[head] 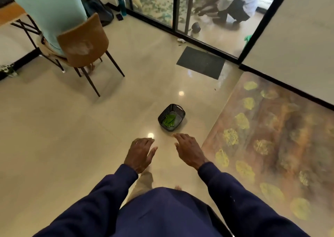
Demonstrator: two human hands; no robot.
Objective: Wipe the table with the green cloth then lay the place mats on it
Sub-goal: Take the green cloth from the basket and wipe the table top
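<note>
Head view shows the left hand (140, 152) and right hand (188, 151) both released, fingers spread and grasping nothing, reaching toward one black slatted basket (163, 113) on the floor beside the leaf-patterned bench's (271, 128) edge. One green cloth (169, 120) lies folded inside it on something grey, perhaps mats. By my reading this is the fetching step; next calls for stooping to lift the cloth out.

Both hands empty, fingers spread: left hand (140, 154), right hand (188, 151). Green cloth (169, 120) lies in black basket (163, 113) on floor (72, 137).
</note>
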